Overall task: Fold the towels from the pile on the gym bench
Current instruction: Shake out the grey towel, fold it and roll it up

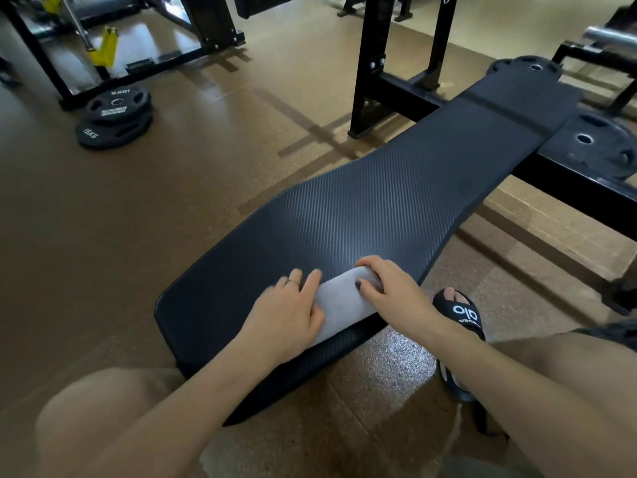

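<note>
Grey towel lengthwise across bench; between hands

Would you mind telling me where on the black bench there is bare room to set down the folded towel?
The long ribbed black bench pad is bare beyond the hands, up to its narrow far end. The near end is crowded: the left hand and right hand both rest on the folded grey towel.
</note>
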A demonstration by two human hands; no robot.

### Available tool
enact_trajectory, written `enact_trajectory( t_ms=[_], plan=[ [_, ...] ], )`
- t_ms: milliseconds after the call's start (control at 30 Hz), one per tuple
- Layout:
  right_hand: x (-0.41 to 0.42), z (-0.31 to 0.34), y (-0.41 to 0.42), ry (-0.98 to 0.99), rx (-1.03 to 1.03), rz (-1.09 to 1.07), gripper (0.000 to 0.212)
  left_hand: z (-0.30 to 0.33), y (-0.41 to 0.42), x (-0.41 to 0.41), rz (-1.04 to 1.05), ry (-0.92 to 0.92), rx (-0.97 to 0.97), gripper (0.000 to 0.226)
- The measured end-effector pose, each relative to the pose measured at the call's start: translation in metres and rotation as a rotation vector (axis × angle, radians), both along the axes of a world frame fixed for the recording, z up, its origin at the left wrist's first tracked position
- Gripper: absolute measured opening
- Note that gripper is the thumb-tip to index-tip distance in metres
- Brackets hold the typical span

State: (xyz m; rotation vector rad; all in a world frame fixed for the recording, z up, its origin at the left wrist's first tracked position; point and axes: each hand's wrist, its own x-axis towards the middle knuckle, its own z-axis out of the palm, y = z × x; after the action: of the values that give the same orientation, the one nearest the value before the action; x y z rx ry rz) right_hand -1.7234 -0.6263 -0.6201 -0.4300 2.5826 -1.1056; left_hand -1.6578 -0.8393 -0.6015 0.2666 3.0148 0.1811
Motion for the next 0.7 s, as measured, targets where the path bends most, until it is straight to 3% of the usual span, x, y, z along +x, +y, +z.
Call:
enact_trajectory(
  t_ms=[67, 200, 333, 367, 433, 500, 600, 700],
  plan=[
    [0.005, 0.0, 0.001, -0.008, -0.009, -0.022, 0.02, 0.002, 0.002, 0.008, -0.101, 0.152, -0.11, 0.056],
    [0.01, 0.003, 0.001, -0.07, -0.027, -0.079, 0.026, -0.001, 0.005, 0.024, -0.228, 0.06, -0.169, 0.076],
    [0.02, 0.008, -0.004, -0.069, 0.019, -0.124, 0.031, -0.006, 0.01, 0.028, -0.199, 0.074, -0.158, 0.064],
    [0.025, 0.01, -0.005, 0.007, 0.133, -0.13, 0.033, -0.004, 0.012, 0.027, -0.197, 0.073, -0.155, 0.062],
    [0.036, 0.017, -0.005, 0.347, 0.424, -0.092, 0.037, -0.001, 0.017, 0.026, -0.186, 0.056, -0.149, 0.06],
    [0.049, 0.02, -0.003, 0.597, 0.426, 0.081, 0.044, 0.0, 0.022, 0.026, -0.165, 0.045, -0.153, 0.062],
    [0.062, 0.015, 0.002, 0.635, 0.423, 0.364, 0.069, 0.001, 0.024, 0.026, -0.129, 0.047, -0.134, 0.07],
    [0.057, 0.009, 0.01, 0.633, 0.562, 0.395, 0.077, 0.014, 0.025, 0.02, -0.111, -0.063, -0.066, 0.068]
  ],
)
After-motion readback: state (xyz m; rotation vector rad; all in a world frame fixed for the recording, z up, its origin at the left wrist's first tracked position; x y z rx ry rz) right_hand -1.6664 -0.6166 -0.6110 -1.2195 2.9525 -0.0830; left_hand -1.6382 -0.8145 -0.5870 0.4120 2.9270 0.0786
